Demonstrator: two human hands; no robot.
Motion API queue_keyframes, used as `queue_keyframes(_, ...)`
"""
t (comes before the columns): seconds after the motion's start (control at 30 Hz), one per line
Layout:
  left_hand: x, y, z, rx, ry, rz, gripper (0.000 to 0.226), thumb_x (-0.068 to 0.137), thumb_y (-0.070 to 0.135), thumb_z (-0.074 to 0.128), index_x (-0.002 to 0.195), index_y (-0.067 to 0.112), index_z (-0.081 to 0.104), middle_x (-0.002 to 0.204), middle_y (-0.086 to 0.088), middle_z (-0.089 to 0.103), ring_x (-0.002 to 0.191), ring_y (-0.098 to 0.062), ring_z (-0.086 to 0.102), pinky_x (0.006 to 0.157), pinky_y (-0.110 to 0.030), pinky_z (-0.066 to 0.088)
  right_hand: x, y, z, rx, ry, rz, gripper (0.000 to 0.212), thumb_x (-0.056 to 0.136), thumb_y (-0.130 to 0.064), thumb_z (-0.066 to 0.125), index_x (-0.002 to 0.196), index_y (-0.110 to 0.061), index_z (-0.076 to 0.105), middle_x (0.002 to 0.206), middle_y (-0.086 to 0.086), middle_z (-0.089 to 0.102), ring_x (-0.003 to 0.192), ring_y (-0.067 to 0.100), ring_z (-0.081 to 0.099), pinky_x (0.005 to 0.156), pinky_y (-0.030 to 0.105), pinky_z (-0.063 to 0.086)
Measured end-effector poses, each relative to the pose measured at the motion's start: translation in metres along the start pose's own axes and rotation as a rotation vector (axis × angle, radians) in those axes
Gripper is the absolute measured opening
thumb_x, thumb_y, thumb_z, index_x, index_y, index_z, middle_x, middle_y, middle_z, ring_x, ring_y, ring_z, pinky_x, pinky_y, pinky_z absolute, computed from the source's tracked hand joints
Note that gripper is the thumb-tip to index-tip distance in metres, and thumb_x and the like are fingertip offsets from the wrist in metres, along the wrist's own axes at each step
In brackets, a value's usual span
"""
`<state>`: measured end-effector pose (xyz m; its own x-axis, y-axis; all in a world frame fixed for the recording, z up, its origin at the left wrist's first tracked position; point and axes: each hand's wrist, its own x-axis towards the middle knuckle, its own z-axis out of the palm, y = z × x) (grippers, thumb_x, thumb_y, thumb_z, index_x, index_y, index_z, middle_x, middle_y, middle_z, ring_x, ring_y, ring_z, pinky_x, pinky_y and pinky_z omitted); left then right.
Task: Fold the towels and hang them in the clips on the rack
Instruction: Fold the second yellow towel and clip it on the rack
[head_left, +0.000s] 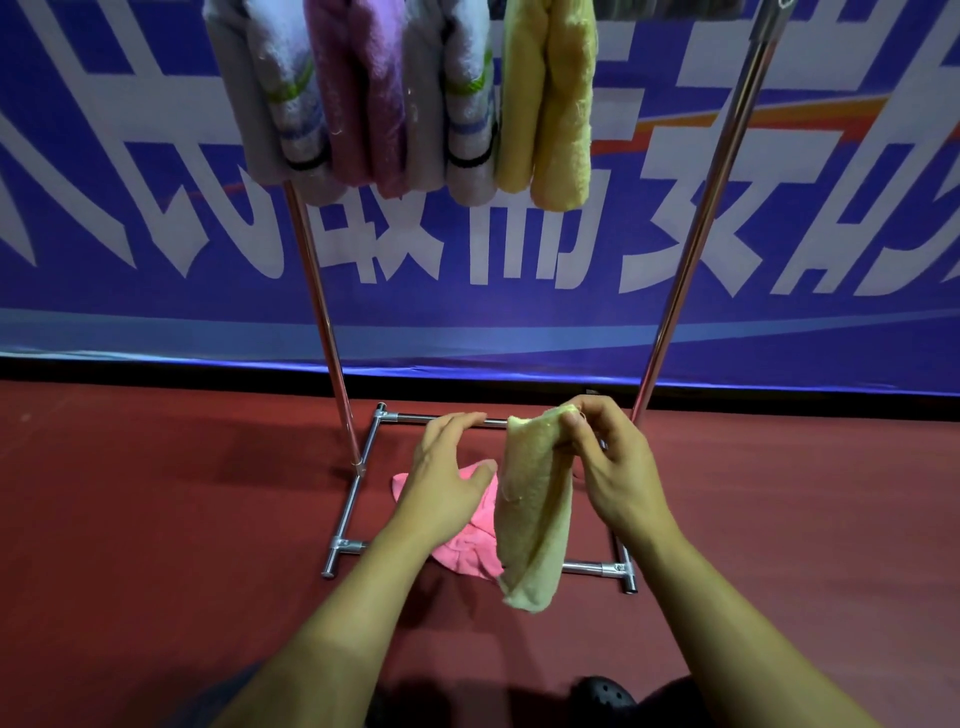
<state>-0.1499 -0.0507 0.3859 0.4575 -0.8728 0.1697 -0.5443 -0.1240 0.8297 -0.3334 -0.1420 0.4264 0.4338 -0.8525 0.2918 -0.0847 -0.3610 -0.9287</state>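
Note:
My right hand pinches the top corner of a pale yellow towel, which hangs down folded lengthwise in front of me. My left hand hovers just left of it, fingers spread, holding nothing. A pink towel lies crumpled on the floor inside the rack's base, partly hidden by my left hand and the yellow towel. Above, several folded towels hang from the top of the rack: grey-striped, purple, another grey-striped and yellow. The clips are out of view.
The metal rack has two slanting poles and a rectangular base frame on the red floor. A blue banner with white characters stands behind it. A dark shoe shows at the bottom edge.

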Motion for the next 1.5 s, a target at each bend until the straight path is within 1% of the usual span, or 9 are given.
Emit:
queue_keyframes(0.17,-0.003,0.003,0.001,0.034,-0.099,0.078,0.061,0.089,0.023,0.074,0.143,0.034,0.048,0.149,0.015,0.041,0.139,-0.002,0.038,0.116,-0.028,0.033,-0.006,-0.005,-0.007,0.021,-0.058,-0.032,0.011,0.105,-0.015,0.055,0.1,-0.018,0.064,0.089,-0.014,0.068,0.084,0.004,0.064,0.079,0.021,0.051)
queue_keyframes(0.4,-0.005,0.002,0.0,0.113,-0.185,0.062,0.03,0.084,0.025,0.077,0.112,0.029,0.065,0.109,0.015,0.059,0.105,-0.002,0.059,0.097,-0.028,0.048,-0.01,-0.005,-0.016,0.076,-0.084,-0.016,0.011,0.106,-0.016,0.055,0.1,-0.018,0.064,0.09,-0.003,0.067,0.086,0.012,0.064,0.083,0.038,0.054)
queue_keyframes(0.6,-0.007,-0.007,0.001,0.265,-0.247,0.002,0.019,0.088,0.037,0.074,0.099,0.023,0.072,0.099,0.009,0.048,0.097,-0.011,0.049,0.085,-0.023,0.033,-0.008,-0.005,-0.019,0.122,-0.054,0.007,0.011,0.105,-0.013,0.054,0.101,-0.012,0.064,0.089,0.002,0.066,0.085,0.011,0.062,0.08,0.032,0.053)
queue_keyframes(0.73,-0.007,-0.008,-0.004,0.338,-0.209,-0.024,0.021,0.089,0.046,0.071,0.101,0.028,0.071,0.103,0.006,0.048,0.105,-0.015,0.048,0.094,-0.027,0.037,-0.006,-0.003,-0.021,0.111,-0.001,0.019,0.011,0.105,-0.014,0.055,0.101,-0.01,0.065,0.088,0.001,0.068,0.08,0.009,0.062,0.075,0.024,0.053)
queue_keyframes(0.87,0.0,-0.001,-0.014,0.194,-0.124,0.024,0.007,0.089,0.034,0.075,0.091,0.028,0.073,0.108,0.011,0.059,0.107,-0.011,0.058,0.101,-0.035,0.046,0.0,0.004,-0.028,0.114,0.129,0.055,0.013,0.105,-0.015,0.056,0.097,-0.008,0.064,0.078,0.002,0.064,0.071,0.011,0.061,0.071,0.026,0.053)
queue_keyframes(1.07,0.0,0.005,-0.021,0.33,-0.01,0.091,0.023,0.086,0.05,0.074,0.092,0.027,0.073,0.109,0.019,0.064,0.101,-0.006,0.061,0.087,-0.033,0.051,0.003,0.014,-0.034,0.077,0.208,0.156,0.012,0.104,-0.021,0.059,0.099,-0.012,0.066,0.088,0.011,0.069,0.071,0.019,0.07,0.06,0.022,0.057)
queue_keyframes(1.27,0.002,0.022,-0.018,-0.209,0.178,-0.053,0.012,0.08,0.023,0.085,0.078,0.02,0.074,0.071,0.014,0.071,0.067,0.0,0.062,0.072,-0.026,0.053,0.005,0.018,-0.03,0.17,0.215,0.302,0.016,0.104,-0.02,0.059,0.108,-0.006,0.065,0.088,0.004,0.07,0.071,0.018,0.075,0.05,0.019,0.054)
queue_keyframes(1.33,0.001,0.025,-0.02,-0.35,0.159,-0.085,0.014,0.079,0.017,0.086,0.08,0.019,0.072,0.073,0.01,0.071,0.07,-0.003,0.064,0.073,-0.029,0.056,0.005,0.017,-0.029,0.226,0.215,0.318,0.016,0.104,-0.02,0.059,0.108,-0.006,0.066,0.091,0.005,0.071,0.072,0.016,0.075,0.053,0.018,0.054)
queue_keyframes(1.5,0.002,0.029,-0.025,-0.401,0.137,-0.023,0.025,0.081,0.008,0.083,0.097,0.025,0.073,0.073,0.004,0.068,0.074,-0.005,0.064,0.079,-0.014,0.052,0.007,0.02,-0.029,0.268,0.226,0.326,0.016,0.104,-0.019,0.06,0.109,-0.005,0.067,0.095,0.004,0.074,0.078,0.014,0.075,0.06,0.017,0.057)
